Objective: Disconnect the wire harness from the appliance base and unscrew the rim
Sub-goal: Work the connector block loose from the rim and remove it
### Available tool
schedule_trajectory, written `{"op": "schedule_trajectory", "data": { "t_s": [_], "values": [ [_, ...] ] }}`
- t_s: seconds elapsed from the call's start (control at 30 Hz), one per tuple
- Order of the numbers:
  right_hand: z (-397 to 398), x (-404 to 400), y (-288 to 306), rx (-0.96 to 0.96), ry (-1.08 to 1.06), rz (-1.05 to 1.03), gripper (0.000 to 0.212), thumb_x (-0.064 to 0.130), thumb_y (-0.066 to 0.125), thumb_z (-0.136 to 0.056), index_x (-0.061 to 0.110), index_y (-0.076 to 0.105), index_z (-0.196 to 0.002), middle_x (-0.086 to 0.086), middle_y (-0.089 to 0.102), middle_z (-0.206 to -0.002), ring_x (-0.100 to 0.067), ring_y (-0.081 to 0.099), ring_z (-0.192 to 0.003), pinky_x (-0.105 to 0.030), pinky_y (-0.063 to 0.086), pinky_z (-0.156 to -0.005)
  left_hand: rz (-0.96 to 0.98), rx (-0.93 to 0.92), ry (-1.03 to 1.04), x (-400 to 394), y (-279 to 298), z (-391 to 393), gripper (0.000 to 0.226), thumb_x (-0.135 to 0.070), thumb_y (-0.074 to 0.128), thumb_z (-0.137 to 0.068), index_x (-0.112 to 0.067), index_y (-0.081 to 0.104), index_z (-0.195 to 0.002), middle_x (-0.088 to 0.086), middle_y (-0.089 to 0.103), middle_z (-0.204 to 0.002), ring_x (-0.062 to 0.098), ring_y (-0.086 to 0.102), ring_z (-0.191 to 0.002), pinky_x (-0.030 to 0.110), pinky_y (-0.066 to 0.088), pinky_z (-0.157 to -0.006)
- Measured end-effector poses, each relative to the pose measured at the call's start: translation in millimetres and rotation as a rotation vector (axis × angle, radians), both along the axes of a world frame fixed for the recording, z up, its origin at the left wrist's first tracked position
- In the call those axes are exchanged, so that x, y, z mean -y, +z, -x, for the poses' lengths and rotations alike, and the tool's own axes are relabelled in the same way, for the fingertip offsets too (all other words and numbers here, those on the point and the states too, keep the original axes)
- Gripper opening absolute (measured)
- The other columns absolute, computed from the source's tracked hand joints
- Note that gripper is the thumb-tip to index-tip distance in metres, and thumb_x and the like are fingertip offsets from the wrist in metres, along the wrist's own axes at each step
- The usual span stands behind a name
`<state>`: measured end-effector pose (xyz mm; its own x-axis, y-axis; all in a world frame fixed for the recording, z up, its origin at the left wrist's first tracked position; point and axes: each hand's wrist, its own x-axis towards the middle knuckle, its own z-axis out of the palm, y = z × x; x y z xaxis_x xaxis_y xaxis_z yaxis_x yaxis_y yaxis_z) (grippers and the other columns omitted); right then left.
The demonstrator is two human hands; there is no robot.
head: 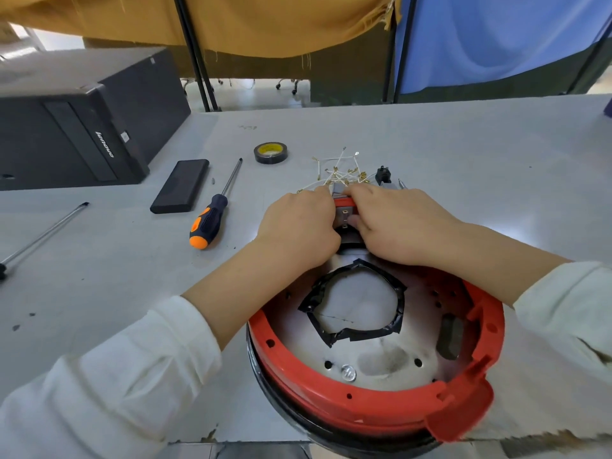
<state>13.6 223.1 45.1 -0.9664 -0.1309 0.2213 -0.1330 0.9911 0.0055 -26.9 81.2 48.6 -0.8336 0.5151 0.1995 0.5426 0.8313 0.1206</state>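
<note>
**Both hands at the far edge of the appliance base**

The appliance base [374,342] lies upside down at the near edge of the grey surface [463,167], at about 5 o'clock in view, its red rim [364,405] circling a metal plate with a tape-edged hole. At the rim's 12 o'clock side, the left hand [298,226] and right hand [394,220] meet over a small grey connector block [344,217]. Each hand's grip is curled tight on that block, fingers bunched around it. The wire harness [334,175], a tangle of white leads with brass terminals, fans out just beyond the fingertips. A small black plug part [383,174] sits at its 3 o'clock. An orange-and-black screwdriver [215,210] lies at 9 o'clock from the hands, a roll of tape [271,153] at 11 o'clock.
</note>
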Motion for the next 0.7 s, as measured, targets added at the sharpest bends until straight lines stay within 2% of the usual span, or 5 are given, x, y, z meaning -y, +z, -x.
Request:
{"op": "schedule_trajectory", "data": {
  "t_s": [0.13,0.23,0.37,0.5,0.7],
  "values": [
    [1.1,-1.8,-1.0,0.004,0.019,-0.030,0.024,0.030,0.039,-0.097,0.015,0.041,-0.116,-0.004,0.056,-0.118,-0.025,0.052,-0.092,-0.032,0.024,-0.064,0.019,0.003,0.006,0.8,-0.9,0.9,0.014,-0.018,0.047,-0.088,-0.015,0.034,-0.087,0.017,0.059,-0.103,0.027,0.035,-0.070,0.031,0.018,-0.048],
    [0.9,-2.3,-1.8,-0.018,0.040,-0.085,0.024,0.028,0.037,-0.097,0.013,0.041,-0.115,-0.006,0.055,-0.115,-0.022,0.042,-0.079,-0.033,0.019,-0.058,0.041,-0.021,0.025,-0.4,-1.5,-0.7,0.014,-0.018,0.047,-0.088,-0.015,0.034,-0.088,0.015,0.060,-0.102,0.026,0.035,-0.069,0.032,0.021,-0.053],
    [2.0,-2.3,-4.5,-0.041,0.054,-0.143,0.026,0.023,0.040,-0.095,0.012,0.042,-0.119,-0.008,0.056,-0.113,-0.022,0.036,-0.074,-0.033,0.020,-0.055,0.063,-0.038,0.042,-2.4,-1.3,-2.4,0.015,-0.014,0.048,-0.083,-0.015,0.034,-0.088,0.014,0.061,-0.103,0.025,0.035,-0.072,0.032,0.026,-0.060],
    [3.1,-0.2,-5.4,-0.050,0.042,-0.139,0.035,0.020,0.043,-0.092,0.014,0.039,-0.127,-0.006,0.056,-0.121,-0.028,0.054,-0.089,-0.033,0.026,-0.059,0.064,-0.026,0.053,-3.2,0.0,-3.2,0.017,-0.013,0.049,-0.080,-0.014,0.034,-0.087,0.013,0.061,-0.101,0.026,0.035,-0.071,0.031,0.025,-0.058],
    [4.5,2.6,-5.5,-0.036,0.025,-0.144,0.036,0.018,0.044,-0.090,0.013,0.040,-0.125,-0.007,0.055,-0.120,-0.031,0.056,-0.091,-0.033,0.026,-0.059,0.066,-0.040,0.070,-5.6,-0.5,-3.5,0.016,-0.014,0.049,-0.080,-0.014,0.034,-0.085,0.013,0.061,-0.099,0.026,0.034,-0.069,0.031,0.022,-0.052]
  ]
}}
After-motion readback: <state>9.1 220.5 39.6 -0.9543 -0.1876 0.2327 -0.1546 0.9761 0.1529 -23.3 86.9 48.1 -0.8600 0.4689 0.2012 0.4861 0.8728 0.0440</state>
